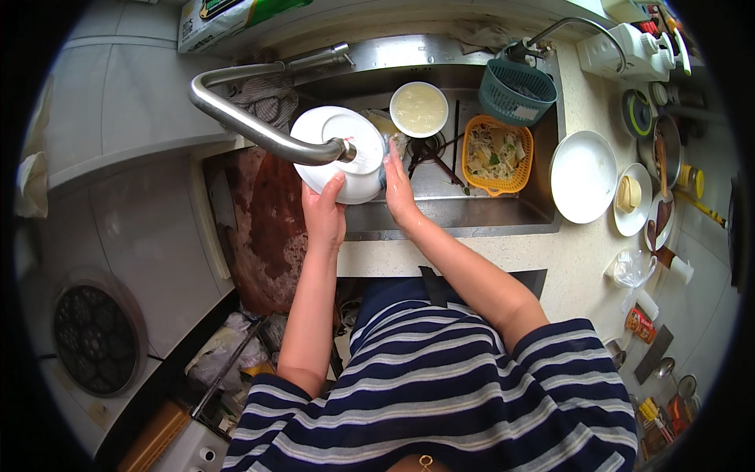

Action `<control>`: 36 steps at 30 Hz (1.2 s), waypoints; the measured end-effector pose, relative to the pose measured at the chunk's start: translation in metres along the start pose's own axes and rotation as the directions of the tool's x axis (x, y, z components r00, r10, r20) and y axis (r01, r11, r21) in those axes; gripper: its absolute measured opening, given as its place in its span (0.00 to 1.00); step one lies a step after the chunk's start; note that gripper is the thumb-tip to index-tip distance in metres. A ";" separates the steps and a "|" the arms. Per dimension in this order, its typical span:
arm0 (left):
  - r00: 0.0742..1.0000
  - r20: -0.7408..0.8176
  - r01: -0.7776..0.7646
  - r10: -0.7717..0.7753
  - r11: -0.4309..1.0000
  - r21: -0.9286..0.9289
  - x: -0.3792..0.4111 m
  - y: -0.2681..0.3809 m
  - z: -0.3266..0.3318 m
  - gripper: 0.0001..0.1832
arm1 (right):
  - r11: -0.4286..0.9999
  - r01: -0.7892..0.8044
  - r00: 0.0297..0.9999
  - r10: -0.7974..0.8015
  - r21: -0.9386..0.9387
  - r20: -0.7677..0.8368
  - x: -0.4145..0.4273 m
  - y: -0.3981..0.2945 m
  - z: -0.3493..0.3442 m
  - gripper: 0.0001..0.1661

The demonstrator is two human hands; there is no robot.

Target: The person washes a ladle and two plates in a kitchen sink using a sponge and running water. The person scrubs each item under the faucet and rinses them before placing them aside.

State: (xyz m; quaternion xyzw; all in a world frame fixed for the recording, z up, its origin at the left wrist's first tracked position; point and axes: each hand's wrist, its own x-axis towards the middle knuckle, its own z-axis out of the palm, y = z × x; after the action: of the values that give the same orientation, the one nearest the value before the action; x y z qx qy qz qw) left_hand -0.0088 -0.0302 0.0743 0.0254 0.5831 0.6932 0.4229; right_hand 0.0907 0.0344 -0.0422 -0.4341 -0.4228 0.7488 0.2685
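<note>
Under the curved steel faucet [253, 127], my left hand [324, 212] grips a white dish [363, 180] by its near rim, its underside turned up. My right hand [401, 192] presses a bluish dishcloth [383, 176] against the dish's right edge, fingers stretched out and wet; most of the cloth is hidden. Beyond the right hand, a white bowl [419, 110] of cloudy liquid stands in the steel sink [501, 209]. Dark chopsticks [445, 168] lie by the drain. An orange basket [497, 190] with food scraps sits to their right.
A teal strainer basket [516, 94] hangs at the sink's back right corner. A large white plate [583, 177] rests on the right counter, beside a smaller plate [639, 223] holding a folded pale item. Left of the sink is a reddish-brown board [265, 236].
</note>
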 end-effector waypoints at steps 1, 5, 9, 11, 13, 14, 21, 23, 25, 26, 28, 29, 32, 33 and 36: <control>1.000 0.007 0.022 -0.022 1.000 -0.004 0.002 -0.001 -0.003 0.30 | 0.998 0.031 1.000 -0.031 -0.046 0.000 0.001 0.002 -0.002 0.35; 0.989 0.057 0.133 -0.135 0.991 0.031 -0.002 -0.004 -0.007 0.31 | 0.912 0.228 0.973 -0.222 -0.340 0.059 0.027 -0.011 -0.014 0.33; 0.973 0.152 0.163 -0.175 0.983 0.086 -0.007 -0.011 -0.007 0.30 | 0.760 0.296 0.953 -0.196 -0.579 0.230 0.047 -0.055 -0.008 0.29; 0.962 0.163 0.203 -0.217 0.974 0.102 -0.004 -0.011 -0.006 0.31 | 0.651 0.419 0.908 -0.276 -0.633 0.317 0.046 -0.062 0.001 0.29; 0.947 0.193 0.236 -0.256 0.964 0.119 0.003 -0.009 -0.008 0.32 | 0.596 0.504 0.863 -0.322 -0.624 0.390 0.033 -0.067 0.004 0.29; 0.940 0.205 0.245 -0.271 0.958 0.147 0.006 -0.008 -0.008 0.33 | 0.591 0.540 0.841 -0.347 -0.599 0.416 0.027 -0.068 0.002 0.29; 0.873 0.332 0.337 -0.357 0.934 0.118 0.020 -0.002 -0.019 0.36 | 0.598 0.671 0.728 -0.419 -0.438 0.543 -0.013 -0.085 -0.008 0.26; 0.860 0.366 0.379 -0.356 0.925 0.011 0.019 -0.007 -0.024 0.34 | 0.571 0.712 0.688 -0.453 -0.408 0.567 -0.015 -0.088 -0.012 0.25; 0.827 0.426 0.469 -0.367 0.868 -0.161 0.019 -0.006 -0.019 0.24 | 0.501 0.760 0.642 -0.479 -0.415 0.598 -0.016 -0.087 -0.016 0.24; 0.806 0.466 0.514 -0.366 0.823 -0.242 0.022 -0.007 -0.018 0.22 | 0.460 0.785 0.614 -0.492 -0.415 0.617 -0.017 -0.085 -0.018 0.24; 0.801 0.477 0.556 -0.363 0.748 -0.363 0.025 -0.014 -0.021 0.21 | 0.401 0.804 0.593 -0.484 -0.439 0.643 -0.022 -0.082 -0.019 0.24; 0.791 0.490 0.569 -0.366 0.734 -0.370 0.029 -0.022 -0.029 0.21 | 0.379 0.795 0.606 -0.472 -0.474 0.640 -0.027 -0.081 -0.021 0.24; 0.762 0.528 0.613 -0.374 0.680 -0.402 0.043 -0.047 -0.056 0.21 | 0.358 0.763 0.647 -0.430 -0.539 0.630 -0.045 -0.082 -0.022 0.23; 0.815 0.421 0.560 -0.399 0.727 -0.397 0.043 -0.047 -0.050 0.21 | 0.367 0.747 0.665 -0.423 -0.555 0.615 -0.049 -0.078 -0.026 0.23; 0.920 0.150 0.393 -0.363 0.844 -0.364 0.038 -0.036 -0.029 0.23 | 0.466 0.668 0.744 -0.401 -0.581 0.534 -0.061 -0.064 -0.043 0.23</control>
State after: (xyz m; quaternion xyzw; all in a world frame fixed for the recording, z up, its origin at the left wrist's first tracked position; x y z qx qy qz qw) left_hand -0.0279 -0.0308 0.0180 -0.1476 0.4115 0.6962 0.5694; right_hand 0.1603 0.0362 0.0275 -0.2173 -0.8423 0.4427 0.2178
